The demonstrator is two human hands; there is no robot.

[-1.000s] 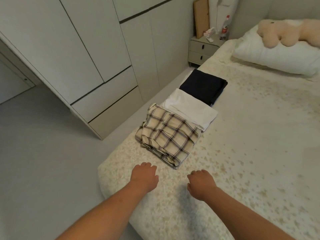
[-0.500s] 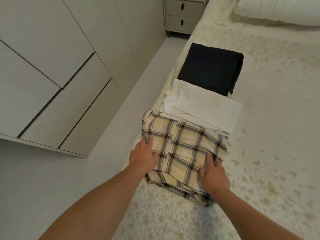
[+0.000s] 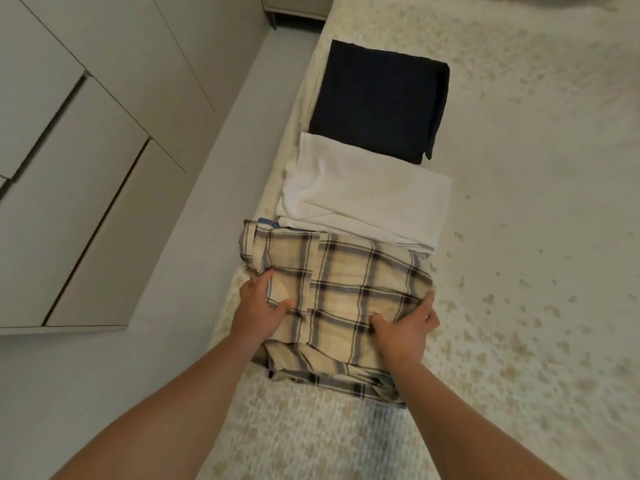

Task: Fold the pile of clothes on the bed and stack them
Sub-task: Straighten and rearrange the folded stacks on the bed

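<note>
Three folded garments lie in a row along the bed's left edge. Nearest is a cream plaid shirt, roughly folded with loose layers at its near side. My left hand grips its left edge, thumb on top and fingers tucked under the fabric. My right hand grips its right near side the same way, thumb on top. Beyond the plaid shirt lies a folded white garment, its near edge touching the shirt. Past that sits a folded dark navy garment.
The bed has a cream speckled cover reaching right and toward me. Left of the bed runs a narrow strip of grey floor, then pale wardrobe doors. A nightstand's base shows at the top.
My hands went from hovering over the bed to the plaid shirt, and now their fingers are tucked under its sides. My head has leaned forward and down over the clothes.
</note>
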